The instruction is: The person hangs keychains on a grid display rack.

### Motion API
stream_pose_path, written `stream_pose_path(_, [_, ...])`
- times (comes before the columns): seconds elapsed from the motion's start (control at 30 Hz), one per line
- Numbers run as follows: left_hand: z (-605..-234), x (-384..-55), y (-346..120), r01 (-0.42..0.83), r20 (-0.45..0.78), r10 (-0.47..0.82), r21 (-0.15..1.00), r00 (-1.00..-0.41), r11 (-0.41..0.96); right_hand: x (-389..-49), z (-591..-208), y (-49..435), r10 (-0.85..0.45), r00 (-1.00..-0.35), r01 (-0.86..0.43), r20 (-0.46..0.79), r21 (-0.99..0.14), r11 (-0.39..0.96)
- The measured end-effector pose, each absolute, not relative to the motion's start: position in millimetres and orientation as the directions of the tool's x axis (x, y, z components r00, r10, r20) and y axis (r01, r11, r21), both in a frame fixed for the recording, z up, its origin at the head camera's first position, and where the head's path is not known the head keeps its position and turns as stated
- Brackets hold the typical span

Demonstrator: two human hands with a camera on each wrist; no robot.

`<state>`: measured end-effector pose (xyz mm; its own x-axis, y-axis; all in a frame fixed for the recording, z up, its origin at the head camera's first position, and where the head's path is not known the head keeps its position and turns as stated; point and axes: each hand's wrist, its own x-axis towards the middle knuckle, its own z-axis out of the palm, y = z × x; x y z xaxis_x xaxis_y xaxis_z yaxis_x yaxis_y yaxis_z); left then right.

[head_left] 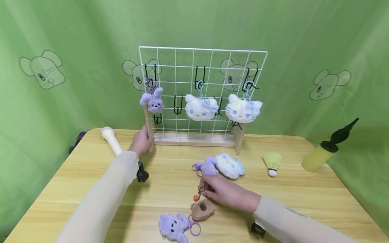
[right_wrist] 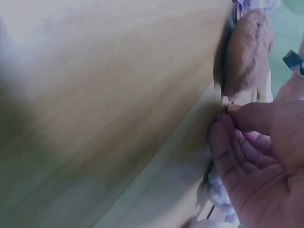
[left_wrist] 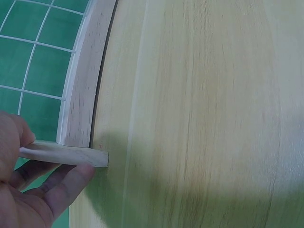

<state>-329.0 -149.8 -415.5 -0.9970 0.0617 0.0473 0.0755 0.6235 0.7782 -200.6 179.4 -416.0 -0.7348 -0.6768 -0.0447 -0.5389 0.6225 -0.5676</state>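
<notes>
My left hand (head_left: 142, 140) grips the wooden side post (left_wrist: 64, 154) of a white wire grid rack (head_left: 194, 130), thumb on one face and fingers on the other. My right hand (head_left: 223, 190) pinches the ring end of a brown plush keychain (head_left: 202, 210) that has a small orange bead. In the right wrist view the brown plush (right_wrist: 249, 52) lies beyond the thumb and fingertip. Near that hand are a purple plush keychain (head_left: 209, 167) and a white cat-face plush (head_left: 228, 166). Another purple plush (head_left: 173, 226) with a purple ring lies at the front.
From black hooks on the rack hang a purple plush (head_left: 155, 103) and two white cat plushes, one central (head_left: 200, 109), one right (head_left: 243, 110). A white microphone-shaped object (head_left: 111, 140) lies left. A yellow shuttlecock (head_left: 272, 162) and a yellow hand pump (head_left: 319, 157) stand right.
</notes>
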Motion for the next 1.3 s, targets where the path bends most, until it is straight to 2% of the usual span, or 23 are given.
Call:
stream_pose_path(0.23, [-414.2, -327.3, -149.3, 0.079, 0.048, 0.066, 0.776, -0.997, 0.626, -200.6, -413.7, 187.5, -0.684, -0.729, -0.5, 0.001, -0.682, 0.533])
stream_pose_path(0.5, [-414.3, -326.7, -148.8, 0.07, 0.039, 0.062, 0.779, -0.997, 0.623, -201.7, -417.0, 187.7, -0.69, -0.718, -0.511, 0.087, -0.739, 0.439])
stream_pose_path(0.83, [-414.4, -325.0, -147.7, 0.08, 0.057, 0.057, 0.777, -0.997, 0.624, -211.1, -413.6, 174.7, -0.586, -0.809, -0.23, 0.046, -0.942, 0.244])
stream_pose_path(1.0, [-416.8, -326.6, -146.4, 0.084, 0.058, 0.062, 0.786, -0.996, 0.612, -223.3, -404.4, 169.8, -0.539, -0.833, -0.269, 0.129, -0.944, 0.189])
stream_pose_path(1.3, [-417.1, -329.0, -149.6, 0.094, 0.067, 0.066, 0.77, -0.996, 0.631, -249.6, -379.7, 151.7, -0.425, -0.871, -0.35, 0.246, -0.918, 0.187])
